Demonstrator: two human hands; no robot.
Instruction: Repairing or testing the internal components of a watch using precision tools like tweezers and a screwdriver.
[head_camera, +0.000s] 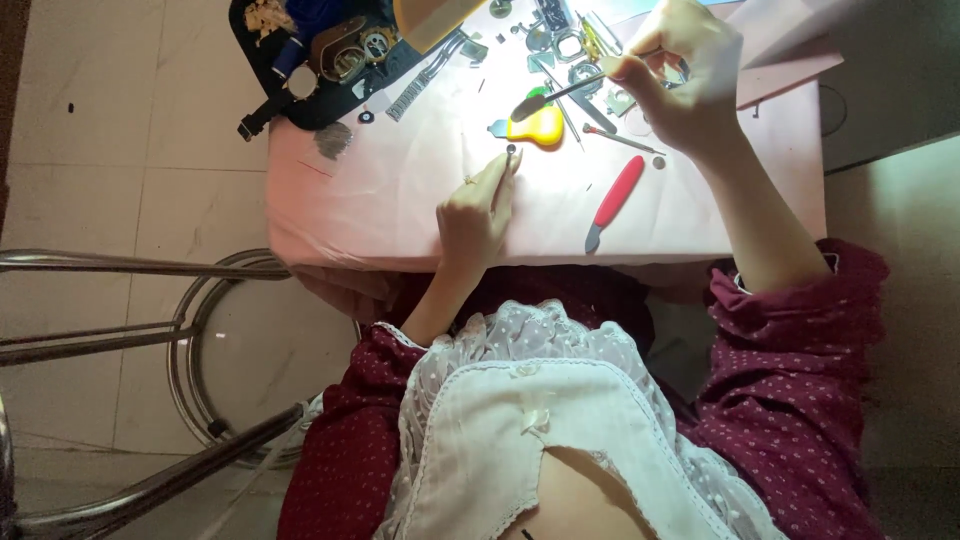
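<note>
Left hand: the left hand (474, 213) sits at the centre of the frame on the pink cloth (380, 200), fingers pinched on a small dark ring-shaped part (511, 150) at its fingertips.
Right hand: the right hand (680, 75), in the upper right of the frame, is closed around a slim metal tool (560, 93) that slants down and left, its tip above the yellow piece.
Small part: it lies just below the yellow pear-shaped tool (538, 127), close to it; whether they touch cannot be told.
Red-handled tool: a red-handled tool (614, 200) lies on the cloth right of centre, between the two hands and apart from both.
Loose parts: small metal watch parts (570, 50) are scattered along the top edge of the frame, near the right hand.
Black tray: a black tray (300, 95) holding watch pieces and a metal bracelet (410, 92) sits in the upper left of the frame.
Stool: a metal-framed stool (200, 330) stands on the tiled floor at lower left.
</note>
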